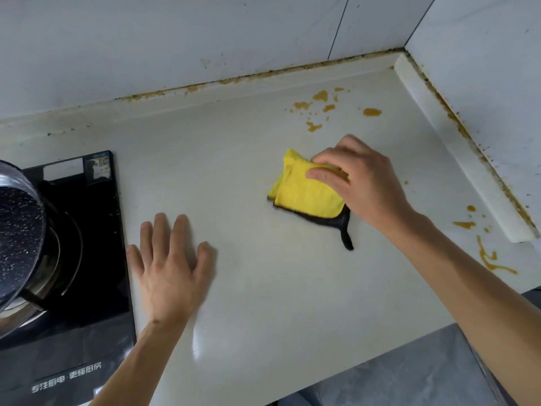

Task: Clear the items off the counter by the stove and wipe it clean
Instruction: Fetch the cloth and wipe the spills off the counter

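1. Nearest the camera, a person's left hand (169, 268) lies flat with fingers spread and holding nothing, palm down on the pale, glossy stone counter (263, 303) just right of the black glass stove (87, 259), where a speckled dark pot (17, 230) sits.
2. Farther right of the stove, the right hand (360, 186) presses its fingertips onto a folded yellow microfibre cloth with a black underside (307, 190), flat on the counter.
3. Well right of the stove, an orange-brown sauce streak (491, 262) marks the counter's near right side.
4. Beyond the cloth, toward the tiled wall corner, orange-brown splatters (322, 106) remain. No loose items show on the counter, so clearing looks done; wiping appears underway, with both stained patches left.
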`<state>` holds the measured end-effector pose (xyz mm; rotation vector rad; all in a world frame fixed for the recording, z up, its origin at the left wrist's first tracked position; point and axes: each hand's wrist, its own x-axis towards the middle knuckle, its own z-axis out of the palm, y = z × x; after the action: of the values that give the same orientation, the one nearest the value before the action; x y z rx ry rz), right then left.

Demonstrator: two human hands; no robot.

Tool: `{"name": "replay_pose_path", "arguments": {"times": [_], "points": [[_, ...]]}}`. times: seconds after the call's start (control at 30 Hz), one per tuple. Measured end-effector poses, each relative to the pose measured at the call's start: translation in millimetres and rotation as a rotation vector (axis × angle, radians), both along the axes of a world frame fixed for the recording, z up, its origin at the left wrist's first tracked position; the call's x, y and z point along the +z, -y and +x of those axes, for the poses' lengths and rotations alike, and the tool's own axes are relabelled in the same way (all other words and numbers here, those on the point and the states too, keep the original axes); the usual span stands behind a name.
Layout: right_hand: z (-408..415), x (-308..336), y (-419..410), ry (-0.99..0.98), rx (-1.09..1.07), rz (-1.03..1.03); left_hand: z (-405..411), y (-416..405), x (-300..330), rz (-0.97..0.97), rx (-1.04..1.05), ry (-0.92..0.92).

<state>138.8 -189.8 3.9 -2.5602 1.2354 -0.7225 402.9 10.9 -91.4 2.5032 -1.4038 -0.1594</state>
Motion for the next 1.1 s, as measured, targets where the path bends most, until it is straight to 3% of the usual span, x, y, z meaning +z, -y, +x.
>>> {"name": "replay_pose_path", "arguments": {"times": [0.2, 0.27, 0.37, 0.5, 0.6, 0.73, 0.9, 1.1], "points": [[-10, -2, -40, -0.038, 0.034, -0.284, 0, 0, 3, 0.025, -0.002, -0.02], [-16, -27, -63, -0.146, 0.101, -0.231, 1, -1, 2, 0.027, 0.003, -0.034], [-30, -60, -84, -0.267, 0.163, 0.005, 2, -2, -2, 0.021, 0.005, -0.039], [-20, -75, -75, -0.15, 0.017, 0.067, 2, -1, -4, 0.027, 0.004, -0.046], [6, -87, -73, -0.282, -0.032, 0.188, 1, -1, -2, 0.034, 0.0, -0.048], [-7, -108, -90, -0.461, -0.105, 0.171, 2, 0, 0, 0.061, -0.014, -0.046], [-40, -110, -86, -0.51, -0.289, 0.192, 3, 1, 2, 0.118, -0.018, 0.0], [8, -105, -28, -0.466, -0.438, 0.27, 1, 4, 3, 0.109, -0.019, 0.011]]}}
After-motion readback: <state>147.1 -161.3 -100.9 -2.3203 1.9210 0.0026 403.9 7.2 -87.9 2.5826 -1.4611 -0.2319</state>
